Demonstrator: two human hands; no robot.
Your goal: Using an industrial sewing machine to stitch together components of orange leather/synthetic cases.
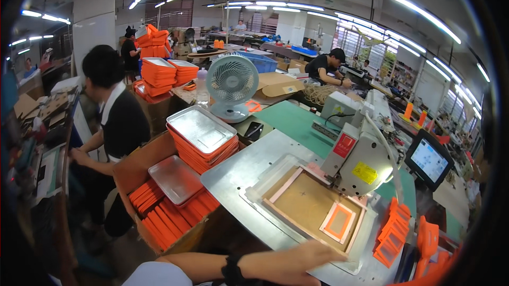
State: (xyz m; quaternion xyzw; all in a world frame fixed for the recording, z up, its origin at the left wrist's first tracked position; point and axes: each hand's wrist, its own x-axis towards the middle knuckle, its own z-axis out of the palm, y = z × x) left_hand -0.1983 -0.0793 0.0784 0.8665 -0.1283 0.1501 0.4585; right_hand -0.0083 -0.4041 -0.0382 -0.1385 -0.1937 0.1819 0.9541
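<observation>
My left hand (297,262) reaches in from the lower edge, with a black watch (232,271) on its wrist. Its fingers stretch out to the right, slightly blurred, and nothing shows in them. It hovers by the near edge of a brown sewing template (297,201) on the metal machine bed. An orange rectangular frame piece with a pale border (338,221) lies on the template's right part. Above the template's far side stands the head of a white sewing machine (366,166), its lamp lit. My right hand is not in view.
Left of the bed, a cardboard box (123,172) holds orange pieces, a metal tray (176,179) and a stack of orange-edged trays (204,132). A fan (232,81) stands behind. Orange frames (392,230) and a screen (428,158) are right. A co-worker (119,111) sits left.
</observation>
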